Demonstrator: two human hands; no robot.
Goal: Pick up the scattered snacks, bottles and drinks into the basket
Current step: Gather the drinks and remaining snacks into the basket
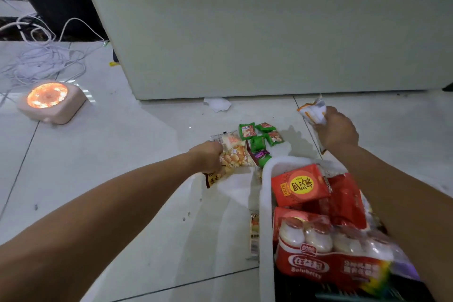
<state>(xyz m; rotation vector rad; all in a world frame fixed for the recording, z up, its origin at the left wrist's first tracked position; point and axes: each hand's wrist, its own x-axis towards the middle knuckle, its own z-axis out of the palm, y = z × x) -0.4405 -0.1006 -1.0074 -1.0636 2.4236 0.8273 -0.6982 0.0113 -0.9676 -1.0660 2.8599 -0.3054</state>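
Note:
A white basket (266, 203) stands on the floor at the lower right, holding a red drink carton (300, 185), red packets and a red multipack of small white bottles (326, 252). My left hand (208, 157) grips a bread snack packet (235, 154) just left of the basket's far rim. My right hand (337, 130) is raised beyond the basket, closed on a white and orange snack packet (312, 110). Several small green snack packets (261, 136) and a purple candy (259, 154) lie on the floor between my hands. A pale packet (254, 235) lies against the basket's left wall.
A large pale cabinet (245, 32) rises right behind the snacks. A pink box with a glowing orange disc (49, 100) sits at the far left among tangled white cables (44, 56). Crumpled white paper (218, 103) lies at the cabinet's foot. The floor is glossy white tile.

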